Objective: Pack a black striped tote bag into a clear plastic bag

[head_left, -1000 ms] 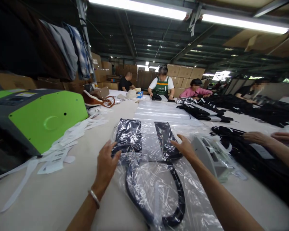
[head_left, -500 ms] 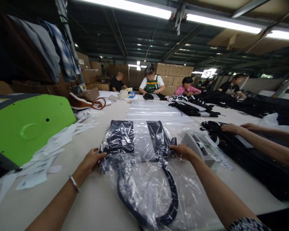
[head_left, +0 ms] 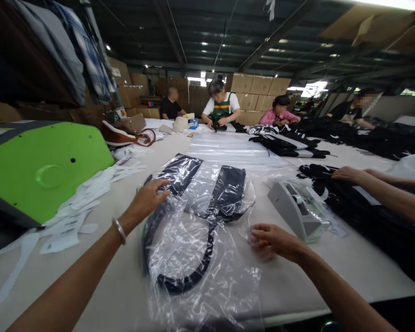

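Observation:
A dark handbag [head_left: 228, 186] with a long looped strap [head_left: 181, 283] lies on the table inside a clear plastic bag [head_left: 224, 281]. A light grey band wraps the handbag's middle. My left hand [head_left: 147, 200] is over the bag's left side, fingers stretched out and apart; whether they touch the plastic I cannot tell. To the right of the plastic, close to its edge, my right hand [head_left: 271, 240] hangs with loosely bent fingers, a little blurred, and nothing shows in it.
A green machine [head_left: 51, 170] stands at left beside white paper labels [head_left: 78, 207]. On the right are a grey dispenser [head_left: 290, 207], black goods [head_left: 370, 221] and a co-worker's hands [head_left: 349, 175]. Flat clear plastic bags [head_left: 231, 150] lie ahead. Other people sit or stand across the table.
The handbag in its plastic has turned on the table, its strap swinging left. My right hand has let go and moved down; my left hand has come off the bag's corner and moved up.

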A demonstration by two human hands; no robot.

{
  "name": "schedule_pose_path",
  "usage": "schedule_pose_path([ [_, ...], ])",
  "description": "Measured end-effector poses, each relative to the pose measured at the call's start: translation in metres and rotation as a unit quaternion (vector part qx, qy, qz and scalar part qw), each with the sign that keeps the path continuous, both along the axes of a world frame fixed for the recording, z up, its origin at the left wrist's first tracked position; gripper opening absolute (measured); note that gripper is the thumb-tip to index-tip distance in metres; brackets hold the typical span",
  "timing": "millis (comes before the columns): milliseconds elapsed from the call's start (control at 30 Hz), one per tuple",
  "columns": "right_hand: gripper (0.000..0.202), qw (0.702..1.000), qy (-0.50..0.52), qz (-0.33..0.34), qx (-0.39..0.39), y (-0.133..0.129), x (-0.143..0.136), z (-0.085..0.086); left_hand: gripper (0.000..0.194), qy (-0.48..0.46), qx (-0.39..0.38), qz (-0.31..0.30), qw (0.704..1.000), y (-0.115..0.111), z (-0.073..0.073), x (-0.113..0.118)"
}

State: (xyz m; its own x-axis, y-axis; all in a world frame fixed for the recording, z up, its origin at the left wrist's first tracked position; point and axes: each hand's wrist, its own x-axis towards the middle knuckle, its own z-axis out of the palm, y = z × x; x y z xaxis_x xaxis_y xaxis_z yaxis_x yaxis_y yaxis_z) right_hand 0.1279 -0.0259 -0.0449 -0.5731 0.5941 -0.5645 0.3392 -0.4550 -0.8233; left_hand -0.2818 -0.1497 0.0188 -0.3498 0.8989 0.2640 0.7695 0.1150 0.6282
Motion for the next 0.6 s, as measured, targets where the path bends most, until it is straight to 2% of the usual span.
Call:
schedule_pose_path([
  [67,0.052,1.000,-0.012,0.009,-0.020,-0.024,0.011,-0.001,0.021,-0.003,-0.030,-0.103,0.994,-0.027,-0.005,0.046],
  [133,0.051,0.999,-0.019,0.017,-0.033,-0.049,0.016,-0.003,0.014,-0.016,-0.050,-0.216,0.975,-0.056,-0.013,0.085],
  [200,0.048,0.999,-0.023,0.023,-0.032,-0.072,0.017,-0.006,0.014,-0.016,-0.063,-0.298,0.952,-0.081,-0.024,0.113],
  [233,0.047,0.999,-0.024,0.025,-0.024,-0.081,0.017,-0.008,0.015,-0.002,-0.072,-0.320,0.945,-0.093,-0.030,0.122],
  [367,0.048,0.999,0.000,-0.014,0.032,-0.102,0.019,-0.015,0.012,0.136,-0.112,-0.315,0.933,-0.126,-0.055,0.139],
  [433,0.049,0.998,0.036,-0.050,0.021,-0.109,0.020,-0.016,0.012,0.184,-0.121,-0.290,0.931,-0.135,-0.063,0.141],
  [533,0.048,0.992,0.086,-0.079,-0.048,-0.128,0.022,-0.018,0.016,0.194,-0.114,-0.258,0.940,-0.139,-0.063,0.145],
  [600,0.053,0.990,0.091,-0.062,-0.086,-0.146,0.021,-0.020,0.019,0.186,-0.096,-0.257,0.944,-0.135,-0.058,0.149],
])
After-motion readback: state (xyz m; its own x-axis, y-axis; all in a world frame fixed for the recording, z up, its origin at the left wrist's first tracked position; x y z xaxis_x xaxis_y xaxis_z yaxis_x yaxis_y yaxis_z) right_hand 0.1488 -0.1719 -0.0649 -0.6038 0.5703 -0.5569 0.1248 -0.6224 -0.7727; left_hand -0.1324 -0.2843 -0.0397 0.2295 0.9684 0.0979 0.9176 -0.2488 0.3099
